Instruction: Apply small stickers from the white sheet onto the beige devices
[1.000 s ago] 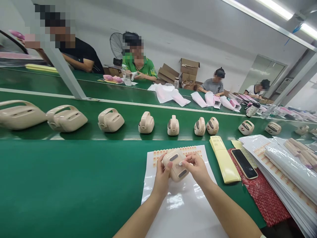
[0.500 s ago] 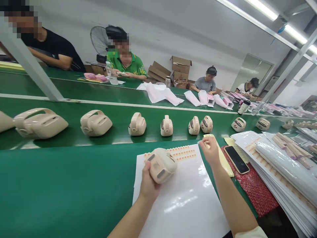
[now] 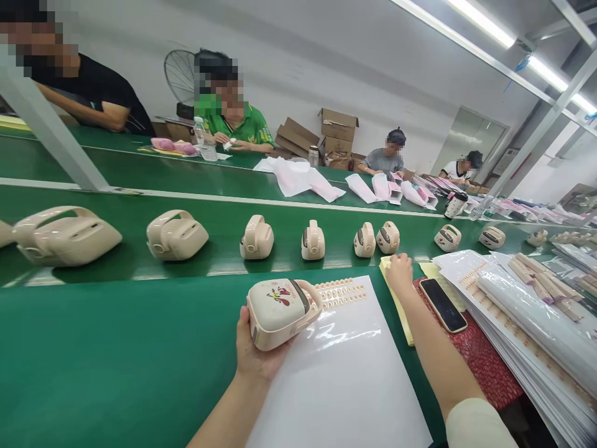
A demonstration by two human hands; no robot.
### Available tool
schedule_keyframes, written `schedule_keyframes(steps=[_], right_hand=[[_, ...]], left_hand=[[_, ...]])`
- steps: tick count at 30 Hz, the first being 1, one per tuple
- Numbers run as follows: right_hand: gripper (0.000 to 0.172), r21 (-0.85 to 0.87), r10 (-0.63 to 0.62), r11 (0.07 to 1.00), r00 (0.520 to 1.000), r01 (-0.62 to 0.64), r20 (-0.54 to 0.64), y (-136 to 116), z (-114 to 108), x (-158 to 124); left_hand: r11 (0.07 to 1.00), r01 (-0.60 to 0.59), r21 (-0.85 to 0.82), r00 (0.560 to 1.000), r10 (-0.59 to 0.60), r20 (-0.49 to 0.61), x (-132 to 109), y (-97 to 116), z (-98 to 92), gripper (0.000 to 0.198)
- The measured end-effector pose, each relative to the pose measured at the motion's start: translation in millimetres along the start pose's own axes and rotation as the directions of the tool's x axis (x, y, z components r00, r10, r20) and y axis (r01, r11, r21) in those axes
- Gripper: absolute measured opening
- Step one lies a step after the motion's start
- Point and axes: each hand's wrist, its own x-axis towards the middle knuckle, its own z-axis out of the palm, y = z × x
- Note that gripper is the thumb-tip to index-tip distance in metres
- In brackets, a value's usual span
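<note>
My left hand (image 3: 254, 353) grips a cream plastic casing (image 3: 278, 309) from below, its printed face with a red picture turned up, above the left edge of a glossy white sheet (image 3: 342, 379). Rows of small orange stickers (image 3: 340, 291) run along that sheet's far end. My right hand (image 3: 399, 271) reaches forward and rests on the far end of a pale yellow strip (image 3: 396, 298); its fingers are bunched on the strip and mostly hidden behind the back of the hand.
A row of cream casings (image 3: 256, 238) lies on the green belt (image 3: 140, 261) beyond. A black phone (image 3: 442, 304) sits on a red mat (image 3: 485, 361); stacked sticker sheets (image 3: 536, 311) lie right. Several people sit across the line, with cardboard boxes (image 3: 338, 132) behind.
My left hand has turned the casing over so its printed face shows. My right hand left the casing and moved right and forward onto the yellow strip.
</note>
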Motion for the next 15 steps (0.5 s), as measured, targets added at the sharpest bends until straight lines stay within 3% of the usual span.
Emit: schedule_keyframes(steps=[3, 6, 11, 15], right_hand=[[0.029, 0.090, -0.159, 0.985, 0.975, 0.146, 0.156, -24, 21, -9], [0.020, 0.170, -0.211, 0.971, 0.942, 0.170, 0.262, -35, 38, -16], [0.015, 0.284, -0.179, 0.952, 0.956, 0.109, 0.231, -38, 37, -23], [0.009, 0.477, -0.186, 0.876, 0.964, 0.075, 0.190, -65, 28, -52]], left_hand=[[0.998, 0.043, -0.050, 0.999, -0.045, -0.028, 1, 0, -0.6, 0.054], [0.988, 0.099, -0.119, 0.995, -0.102, -0.022, 2, 0, -1.2, 0.051], [0.980, 0.054, -0.190, 0.998, -0.049, 0.033, 3, -6, -1.9, 0.049], [0.967, 0.040, -0.251, 0.997, -0.021, 0.078, 5, -10, -3.3, 0.056]])
